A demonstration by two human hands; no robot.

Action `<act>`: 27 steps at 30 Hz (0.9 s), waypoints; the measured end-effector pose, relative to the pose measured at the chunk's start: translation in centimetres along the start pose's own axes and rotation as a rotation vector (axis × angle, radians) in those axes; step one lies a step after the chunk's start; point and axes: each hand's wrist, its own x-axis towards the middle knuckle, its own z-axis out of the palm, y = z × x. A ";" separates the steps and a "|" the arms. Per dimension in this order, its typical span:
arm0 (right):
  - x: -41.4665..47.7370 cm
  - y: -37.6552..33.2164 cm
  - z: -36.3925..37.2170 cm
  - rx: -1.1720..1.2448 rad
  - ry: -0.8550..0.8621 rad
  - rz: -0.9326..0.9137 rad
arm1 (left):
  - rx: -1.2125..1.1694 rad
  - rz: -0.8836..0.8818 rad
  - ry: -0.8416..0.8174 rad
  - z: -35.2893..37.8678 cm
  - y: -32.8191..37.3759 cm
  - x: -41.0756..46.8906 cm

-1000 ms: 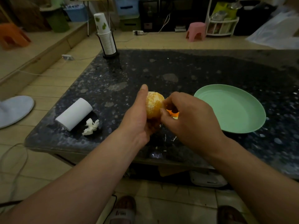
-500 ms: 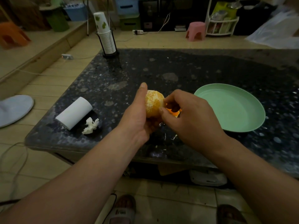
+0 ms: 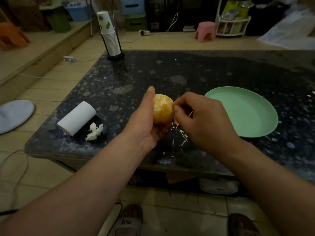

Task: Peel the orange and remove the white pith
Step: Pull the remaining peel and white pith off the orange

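A mostly peeled orange (image 3: 162, 109) with patches of white pith is held above the dark speckled table (image 3: 187, 74). My left hand (image 3: 144, 121) grips it from the left and below, thumb up along its side. My right hand (image 3: 202, 120) is curled against the orange's right side, its fingertips pinching at the fruit's surface; a sliver of orange peel (image 3: 190, 114) shows inside the curled fingers. Pale pith scraps (image 3: 182, 136) lie on the table under the hands.
An empty green plate (image 3: 255, 126) sits on the table to the right. A white paper roll (image 3: 76, 118) and a crumpled tissue (image 3: 94, 131) lie at the left. A cup stack in a black holder (image 3: 110, 40) stands at the far left corner.
My right hand's fingertips have shifted up along the orange's right side, and the peel piece is more hidden inside the hand. The left hand keeps the same hold.
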 end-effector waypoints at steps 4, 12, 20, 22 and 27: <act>-0.3 -0.2 -0.2 0.010 -0.032 -0.037 | -0.018 -0.007 -0.017 -0.2 0.2 0.2; -0.5 -0.8 0.1 -0.080 -0.039 -0.079 | -0.021 0.007 -0.006 -0.3 0.0 0.2; -0.5 -0.4 0.2 -0.153 -0.019 -0.121 | 0.044 0.037 0.014 -0.1 -0.3 -0.1; -0.5 -0.3 0.2 -0.117 -0.018 -0.106 | 0.054 0.042 0.005 -0.1 -0.2 0.0; -0.6 0.0 0.1 -0.014 0.009 -0.066 | 0.087 0.047 -0.031 -0.4 0.0 0.0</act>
